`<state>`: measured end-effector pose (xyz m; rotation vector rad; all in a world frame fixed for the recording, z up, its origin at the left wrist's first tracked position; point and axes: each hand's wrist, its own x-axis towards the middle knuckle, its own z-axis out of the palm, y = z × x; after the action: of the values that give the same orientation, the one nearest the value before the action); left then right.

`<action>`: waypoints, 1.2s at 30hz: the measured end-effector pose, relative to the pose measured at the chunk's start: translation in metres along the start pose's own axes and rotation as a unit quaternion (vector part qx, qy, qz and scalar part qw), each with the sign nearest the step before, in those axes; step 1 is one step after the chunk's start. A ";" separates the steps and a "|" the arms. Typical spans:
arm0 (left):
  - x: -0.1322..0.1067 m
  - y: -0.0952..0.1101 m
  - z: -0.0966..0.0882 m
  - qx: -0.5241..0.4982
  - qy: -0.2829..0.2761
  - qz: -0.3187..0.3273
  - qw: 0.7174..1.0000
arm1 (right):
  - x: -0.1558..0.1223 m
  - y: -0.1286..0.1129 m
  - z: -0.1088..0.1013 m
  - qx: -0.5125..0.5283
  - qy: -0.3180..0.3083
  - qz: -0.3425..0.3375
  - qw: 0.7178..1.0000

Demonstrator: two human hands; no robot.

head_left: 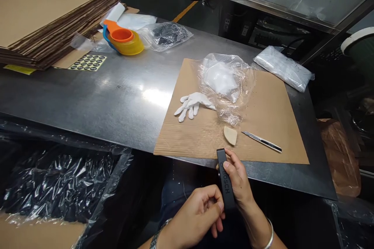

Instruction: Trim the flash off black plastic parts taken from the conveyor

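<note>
Right hand (pixel 240 183) grasps black bar (pixel 226 186) near top — left hand (pixel 196 212) curled lower, hold unclear.

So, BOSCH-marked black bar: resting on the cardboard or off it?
Off the cardboard sheet: the right hand grips the black bar, the left hand is at its lower end.

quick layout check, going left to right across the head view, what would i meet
Cardboard stack, orange and yellow rings, white glove, black BOSCH part, knife, crumpled brown wrapping.
</note>
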<state>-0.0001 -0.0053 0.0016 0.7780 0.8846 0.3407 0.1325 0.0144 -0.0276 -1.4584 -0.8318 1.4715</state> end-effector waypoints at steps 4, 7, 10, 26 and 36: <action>0.001 0.001 0.000 -0.001 -0.003 -0.010 1.000 | -0.001 0.000 -0.001 -0.024 -0.002 -0.013 1.000; 0.001 0.000 -0.001 0.006 -0.005 -0.011 1.000 | 0.000 0.002 -0.003 -0.035 -0.004 -0.021 0.999; 0.001 -0.002 -0.001 0.019 -0.003 -0.006 1.000 | 0.001 0.005 -0.003 -0.047 -0.006 -0.030 0.998; 0.003 -0.001 0.002 0.035 0.014 0.004 0.999 | 0.001 0.000 -0.001 -0.002 0.020 0.000 1.000; -0.001 -0.005 0.003 0.076 0.069 0.139 0.985 | -0.001 -0.005 0.000 0.088 -0.005 0.014 0.996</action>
<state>0.0012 -0.0107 0.0002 1.0322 0.9402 0.5837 0.1334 0.0152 -0.0227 -1.3365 -0.6707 1.5347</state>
